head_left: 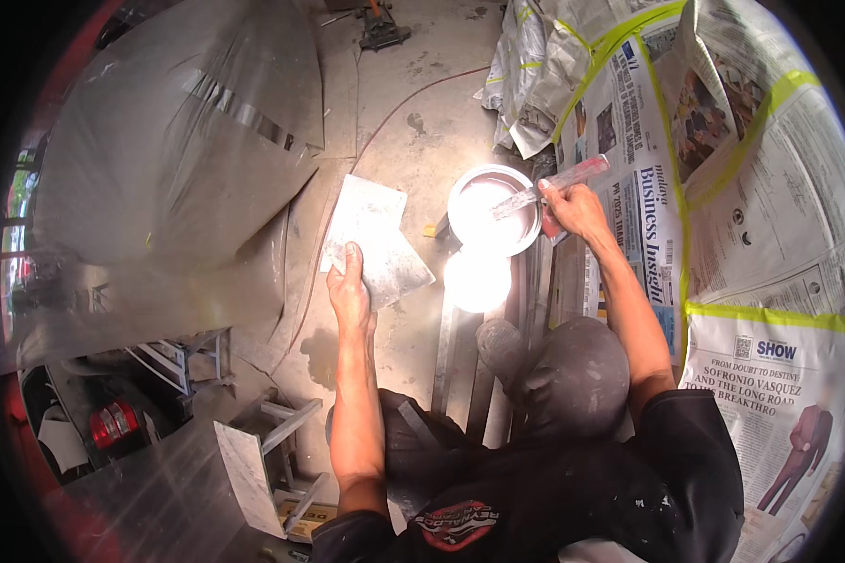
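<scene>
My left hand (349,296) is closed on two overlapping flat pale plates (399,270), smeared with white and grey, with my thumb on top. In my right hand (580,211) is a flat mixing stick (575,176), whose outer end is stained red. Its lower end reaches into an open round can (456,225) holding a whitish material; glare hides how deep it goes. Directly in front of the can, a bright round white disc (479,280) is washed out by light. Something reddish (552,225) shows just below my right fingers, partly hidden.
At right, a surface is masked with newspaper (643,188) and yellow-green tape (770,319). Plastic sheeting (178,159) drapes a large form at left. A thin red hose (385,131) crosses the concrete floor. A small metal stand (277,441) and a red tail light (115,425) are at lower left.
</scene>
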Demonstrator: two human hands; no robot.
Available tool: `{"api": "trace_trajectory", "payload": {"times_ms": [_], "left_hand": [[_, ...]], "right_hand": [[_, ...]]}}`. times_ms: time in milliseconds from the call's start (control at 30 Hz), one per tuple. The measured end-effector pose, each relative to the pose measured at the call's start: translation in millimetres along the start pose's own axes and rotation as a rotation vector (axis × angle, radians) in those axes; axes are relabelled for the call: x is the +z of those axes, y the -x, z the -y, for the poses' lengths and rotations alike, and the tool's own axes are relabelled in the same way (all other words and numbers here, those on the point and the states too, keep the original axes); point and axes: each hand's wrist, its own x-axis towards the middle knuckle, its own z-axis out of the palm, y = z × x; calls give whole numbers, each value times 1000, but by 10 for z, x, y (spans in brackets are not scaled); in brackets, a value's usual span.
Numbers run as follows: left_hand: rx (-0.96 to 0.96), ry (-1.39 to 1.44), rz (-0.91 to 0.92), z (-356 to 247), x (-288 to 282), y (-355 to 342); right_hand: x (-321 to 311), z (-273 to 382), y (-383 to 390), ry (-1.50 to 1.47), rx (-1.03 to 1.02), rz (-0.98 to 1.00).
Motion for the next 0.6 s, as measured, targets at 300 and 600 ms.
{"api": "trace_trajectory", "payload": {"times_ms": [300, 600], "left_hand": [[81, 156, 41, -586, -192, 548], [406, -113, -214, -1017, -723, 969]], "right_hand": [[-434, 1471, 767, -187, -505, 282], [111, 2675, 1207, -249, -832, 170]]}}
